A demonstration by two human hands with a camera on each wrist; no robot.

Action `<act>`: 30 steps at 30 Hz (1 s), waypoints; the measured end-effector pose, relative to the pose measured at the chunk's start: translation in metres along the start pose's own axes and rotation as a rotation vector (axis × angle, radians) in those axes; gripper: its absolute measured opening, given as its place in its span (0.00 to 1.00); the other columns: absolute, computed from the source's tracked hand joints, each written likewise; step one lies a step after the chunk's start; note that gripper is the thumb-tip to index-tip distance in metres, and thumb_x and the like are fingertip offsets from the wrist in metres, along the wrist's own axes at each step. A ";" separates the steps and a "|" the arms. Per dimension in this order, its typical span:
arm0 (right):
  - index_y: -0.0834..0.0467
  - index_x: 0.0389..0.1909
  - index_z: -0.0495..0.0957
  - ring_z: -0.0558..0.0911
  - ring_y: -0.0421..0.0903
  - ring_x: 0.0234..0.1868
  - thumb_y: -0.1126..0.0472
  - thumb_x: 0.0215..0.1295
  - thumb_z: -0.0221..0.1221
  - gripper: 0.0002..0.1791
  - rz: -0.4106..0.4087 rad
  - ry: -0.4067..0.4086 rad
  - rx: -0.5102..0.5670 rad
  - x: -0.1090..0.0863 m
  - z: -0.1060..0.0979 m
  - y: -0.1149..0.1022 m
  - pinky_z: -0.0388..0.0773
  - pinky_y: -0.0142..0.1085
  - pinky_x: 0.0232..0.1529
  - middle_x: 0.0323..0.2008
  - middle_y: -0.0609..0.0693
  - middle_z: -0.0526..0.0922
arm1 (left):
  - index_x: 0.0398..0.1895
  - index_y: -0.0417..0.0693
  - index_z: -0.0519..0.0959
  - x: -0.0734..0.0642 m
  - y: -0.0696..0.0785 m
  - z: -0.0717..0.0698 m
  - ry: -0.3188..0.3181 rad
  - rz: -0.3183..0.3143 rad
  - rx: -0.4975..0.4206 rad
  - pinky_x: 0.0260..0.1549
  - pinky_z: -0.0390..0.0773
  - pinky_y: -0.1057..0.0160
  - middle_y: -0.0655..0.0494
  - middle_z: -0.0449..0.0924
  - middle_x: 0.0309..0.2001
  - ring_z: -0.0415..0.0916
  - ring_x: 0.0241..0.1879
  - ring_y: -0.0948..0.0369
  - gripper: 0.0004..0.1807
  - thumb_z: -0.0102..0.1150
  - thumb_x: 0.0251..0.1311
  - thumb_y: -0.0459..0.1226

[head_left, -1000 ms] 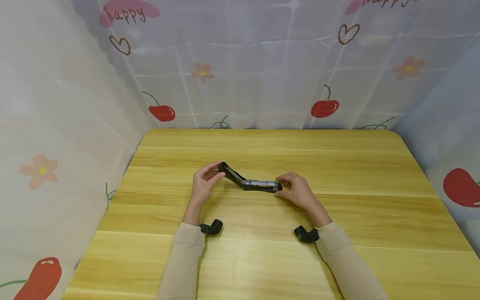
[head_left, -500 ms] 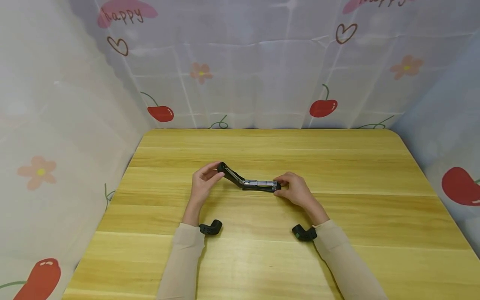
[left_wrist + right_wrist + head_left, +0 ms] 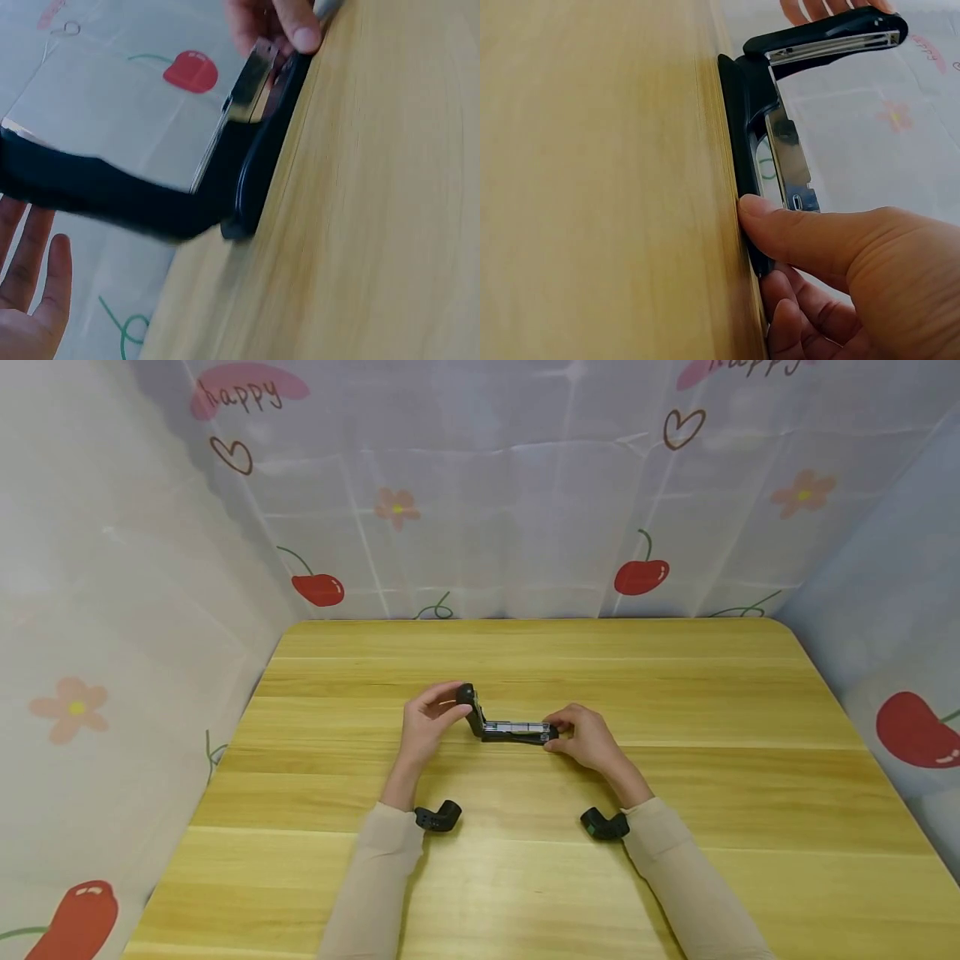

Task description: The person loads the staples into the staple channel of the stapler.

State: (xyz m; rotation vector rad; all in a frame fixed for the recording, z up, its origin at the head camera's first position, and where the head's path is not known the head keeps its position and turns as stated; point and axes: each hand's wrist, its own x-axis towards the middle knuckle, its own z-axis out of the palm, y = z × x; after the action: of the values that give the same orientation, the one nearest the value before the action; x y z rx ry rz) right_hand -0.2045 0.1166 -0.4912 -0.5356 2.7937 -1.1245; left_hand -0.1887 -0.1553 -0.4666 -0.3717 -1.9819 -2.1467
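A black stapler (image 3: 513, 737) rests on the table with its upper arm swung up and back, standing almost upright at the left end. Its silver staple channel (image 3: 789, 146) lies bare along the base. My left hand (image 3: 426, 725) holds the free top end of the raised arm (image 3: 90, 187) between thumb and fingers. With my right hand (image 3: 592, 743) I pinch the other end of the base; in the right wrist view the thumb (image 3: 802, 236) presses on the base's edge while the fingers curl beneath the tip.
The wooden table (image 3: 495, 893) spreads out around the stapler. A patterned curtain (image 3: 480, 527) rises behind the table's far edge and along both sides. A black wrist camera sits at each sleeve cuff, the left one (image 3: 438, 817) and the right one (image 3: 603, 824).
My left hand has moved right and swung the stapler's upper arm from a leftward slant to nearly upright. The right hand keeps its grip on the base almost in place.
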 end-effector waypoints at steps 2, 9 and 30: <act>0.61 0.48 0.84 0.77 0.49 0.39 0.63 0.53 0.72 0.19 0.003 -0.001 0.008 0.000 0.000 0.001 0.76 0.43 0.42 0.38 0.54 0.80 | 0.52 0.25 0.77 0.002 0.000 0.009 -0.009 0.009 0.020 0.49 0.81 0.63 0.52 0.81 0.46 0.80 0.45 0.66 0.19 0.63 0.56 0.22; 0.62 0.47 0.84 0.77 0.49 0.38 0.64 0.52 0.72 0.19 -0.005 0.011 0.022 0.001 0.000 0.002 0.76 0.42 0.40 0.36 0.55 0.80 | 0.51 0.27 0.79 0.005 0.000 0.034 -0.012 0.003 0.094 0.57 0.73 0.41 0.32 0.77 0.50 0.74 0.45 0.67 0.18 0.65 0.55 0.23; 0.63 0.36 0.84 0.75 0.48 0.34 0.65 0.48 0.74 0.13 -0.014 0.028 0.040 0.001 -0.001 0.004 0.71 0.37 0.36 0.34 0.55 0.79 | 0.49 0.43 0.85 0.005 -0.021 0.092 -0.150 -0.083 0.502 0.55 0.76 0.51 0.50 0.82 0.50 0.75 0.55 0.51 0.20 0.73 0.52 0.39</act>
State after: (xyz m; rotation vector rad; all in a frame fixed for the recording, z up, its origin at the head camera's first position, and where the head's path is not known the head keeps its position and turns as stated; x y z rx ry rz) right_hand -0.2064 0.1193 -0.4933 -0.5412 2.7887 -1.1968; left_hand -0.1954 -0.0618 -0.4782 -0.3766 -2.5591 -1.6138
